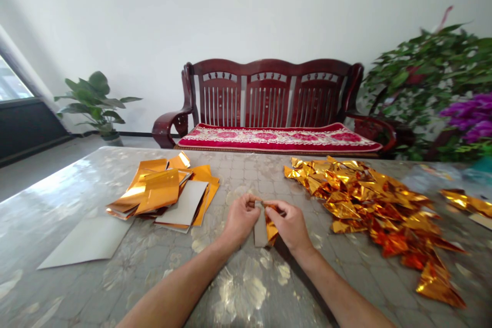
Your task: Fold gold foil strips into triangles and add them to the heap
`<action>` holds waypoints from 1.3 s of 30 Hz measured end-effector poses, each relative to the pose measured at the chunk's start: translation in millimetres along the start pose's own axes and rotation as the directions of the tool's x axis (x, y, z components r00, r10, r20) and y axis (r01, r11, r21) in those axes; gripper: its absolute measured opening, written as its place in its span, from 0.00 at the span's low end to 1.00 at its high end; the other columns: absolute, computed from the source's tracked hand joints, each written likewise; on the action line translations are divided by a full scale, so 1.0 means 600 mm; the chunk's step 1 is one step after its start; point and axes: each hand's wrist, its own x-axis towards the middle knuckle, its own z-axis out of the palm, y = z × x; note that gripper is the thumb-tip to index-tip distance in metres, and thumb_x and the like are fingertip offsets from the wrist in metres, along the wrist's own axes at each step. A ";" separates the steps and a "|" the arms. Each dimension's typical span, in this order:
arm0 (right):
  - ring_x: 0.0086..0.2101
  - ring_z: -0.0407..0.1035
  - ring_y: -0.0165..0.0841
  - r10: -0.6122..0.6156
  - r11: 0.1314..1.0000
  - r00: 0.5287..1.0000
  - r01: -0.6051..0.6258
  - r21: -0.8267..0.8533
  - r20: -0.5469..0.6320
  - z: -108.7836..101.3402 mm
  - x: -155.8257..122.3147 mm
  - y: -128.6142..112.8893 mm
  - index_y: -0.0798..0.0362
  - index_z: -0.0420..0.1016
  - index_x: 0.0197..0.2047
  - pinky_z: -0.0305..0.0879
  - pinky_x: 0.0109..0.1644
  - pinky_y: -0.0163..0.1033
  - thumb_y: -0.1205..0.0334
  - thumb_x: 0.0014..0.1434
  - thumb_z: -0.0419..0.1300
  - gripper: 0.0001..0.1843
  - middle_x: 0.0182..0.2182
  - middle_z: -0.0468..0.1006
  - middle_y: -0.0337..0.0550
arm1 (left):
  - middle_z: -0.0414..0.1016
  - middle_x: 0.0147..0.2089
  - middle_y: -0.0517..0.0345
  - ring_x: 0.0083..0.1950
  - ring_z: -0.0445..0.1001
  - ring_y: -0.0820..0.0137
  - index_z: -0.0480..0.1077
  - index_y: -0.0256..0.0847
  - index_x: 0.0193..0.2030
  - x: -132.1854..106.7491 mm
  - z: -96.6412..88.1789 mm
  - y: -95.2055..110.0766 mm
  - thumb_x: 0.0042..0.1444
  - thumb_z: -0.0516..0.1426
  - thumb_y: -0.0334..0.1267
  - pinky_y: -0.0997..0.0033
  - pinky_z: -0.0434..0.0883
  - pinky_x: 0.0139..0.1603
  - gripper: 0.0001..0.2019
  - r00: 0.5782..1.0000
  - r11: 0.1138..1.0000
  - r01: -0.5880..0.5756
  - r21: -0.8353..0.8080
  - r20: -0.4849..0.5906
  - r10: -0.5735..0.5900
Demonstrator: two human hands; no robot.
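Arms, two, bare, reaching in from the near edge and converging at centre. Left forearm [180,277]: slanted from near left toward far right. Left hand [243,217]: back upward, fingers curled, thumb and forefinger in a pinch. Right forearm [338,287]: slanted from near right toward far left. Right hand [292,224]: fingers bent, likewise pinching. Fingertips [258,199] of both hands: just beside each other.

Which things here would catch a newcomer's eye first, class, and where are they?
Probably the glittering heap of folded gold pieces on the right of the table first. The dark red wooden bench beyond the table also stands out against the pale wall. Near the middle, the left hand and right hand hold a small gold-and-grey piece.
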 end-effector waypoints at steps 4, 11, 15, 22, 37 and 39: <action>0.34 0.76 0.39 0.108 0.994 0.991 -0.108 -0.012 0.074 -0.008 0.009 0.013 0.56 0.82 0.36 0.68 0.37 0.38 0.55 0.53 0.58 0.16 0.32 0.83 0.47 | 0.71 0.25 0.65 0.26 0.70 0.76 0.73 0.36 0.38 0.017 -0.009 -0.009 0.44 0.55 0.24 0.79 0.63 0.27 0.14 0.999 0.996 -0.048 0.078 0.028 0.046; 0.32 0.76 0.36 0.178 0.922 0.981 -0.138 -0.361 0.079 -0.014 0.016 0.009 0.53 0.82 0.46 0.64 0.36 0.36 0.61 0.53 0.59 0.18 0.30 0.83 0.43 | 0.75 0.30 0.62 0.30 0.73 0.73 0.72 0.37 0.48 0.035 -0.028 -0.035 0.47 0.55 0.23 0.76 0.68 0.32 0.20 0.984 0.925 -0.171 0.338 0.109 0.142; 0.32 0.76 0.34 0.149 0.853 0.986 -0.090 -0.514 0.074 -0.011 0.014 0.002 0.47 0.81 0.46 0.60 0.34 0.34 0.64 0.54 0.59 0.18 0.29 0.83 0.39 | 0.78 0.42 0.56 0.44 0.75 0.68 0.74 0.41 0.45 0.014 -0.043 -0.024 0.51 0.55 0.23 0.68 0.71 0.47 0.16 0.930 0.783 -0.336 0.523 0.052 0.364; 0.35 0.77 0.38 0.075 0.756 0.995 -0.015 -0.654 0.064 -0.004 0.012 0.010 0.44 0.82 0.43 0.61 0.33 0.36 0.63 0.55 0.58 0.15 0.34 0.84 0.41 | 0.76 0.48 0.54 0.49 0.72 0.63 0.76 0.45 0.48 -0.026 -0.044 -0.002 0.62 0.55 0.36 0.64 0.69 0.53 0.11 0.839 0.452 -0.538 0.712 0.399 0.370; 0.36 0.76 0.37 0.006 0.747 1.000 0.014 -0.665 0.027 -0.004 0.010 0.013 0.44 0.81 0.43 0.63 0.36 0.36 0.63 0.55 0.59 0.13 0.35 0.83 0.40 | 0.74 0.50 0.54 0.51 0.70 0.60 0.73 0.48 0.56 -0.037 -0.026 -0.006 0.57 0.60 0.42 0.61 0.68 0.52 0.19 0.870 0.385 -0.486 0.785 0.389 0.305; 0.38 0.76 0.36 -0.035 0.763 0.999 0.036 -0.645 0.014 -0.001 0.009 0.016 0.45 0.80 0.44 0.64 0.38 0.37 0.65 0.55 0.59 0.15 0.37 0.83 0.41 | 0.75 0.50 0.54 0.51 0.70 0.59 0.73 0.48 0.55 -0.036 -0.026 -0.007 0.56 0.61 0.43 0.60 0.67 0.52 0.19 0.868 0.372 -0.487 0.790 0.390 0.307</action>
